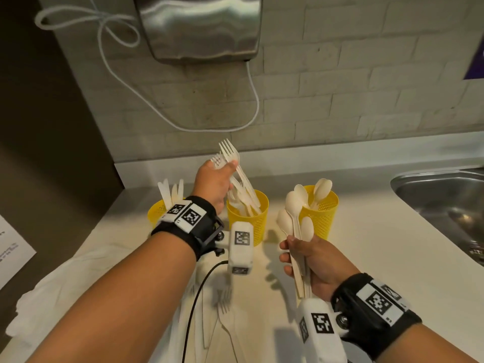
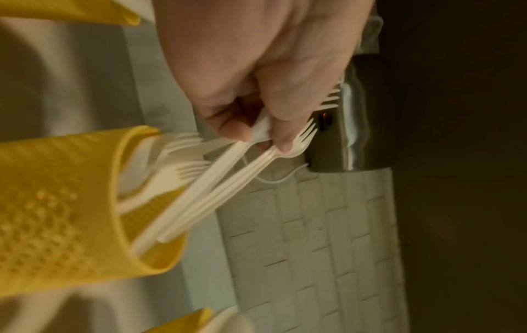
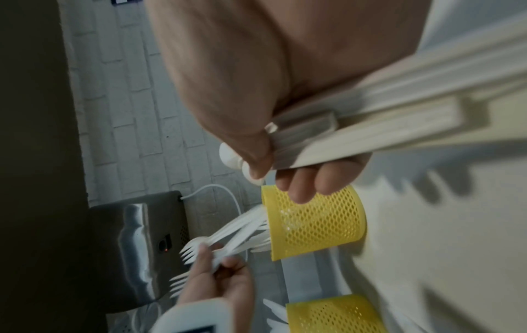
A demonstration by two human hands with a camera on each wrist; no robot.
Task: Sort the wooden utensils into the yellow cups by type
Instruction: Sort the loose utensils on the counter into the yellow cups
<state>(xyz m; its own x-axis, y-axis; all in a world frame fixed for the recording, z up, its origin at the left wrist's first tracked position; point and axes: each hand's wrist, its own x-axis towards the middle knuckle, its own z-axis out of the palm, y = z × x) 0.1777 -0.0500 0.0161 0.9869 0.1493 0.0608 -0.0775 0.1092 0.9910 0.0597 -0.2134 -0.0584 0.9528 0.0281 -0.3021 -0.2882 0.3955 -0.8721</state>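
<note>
Three yellow mesh cups stand in a row on the counter. The left cup holds knives, the middle cup holds forks, the right cup holds spoons. My left hand grips a bunch of pale forks near their heads, their handles slanting down into the middle cup. In front of the right cup, my right hand grips several spoons by their handles, bowls up. More forks lie on the counter below my arms.
A steel hand dryer hangs on the brick wall with a white cable looping down. A steel sink lies at the right. A white cloth covers the near left counter, and a printed paper lies at the far left.
</note>
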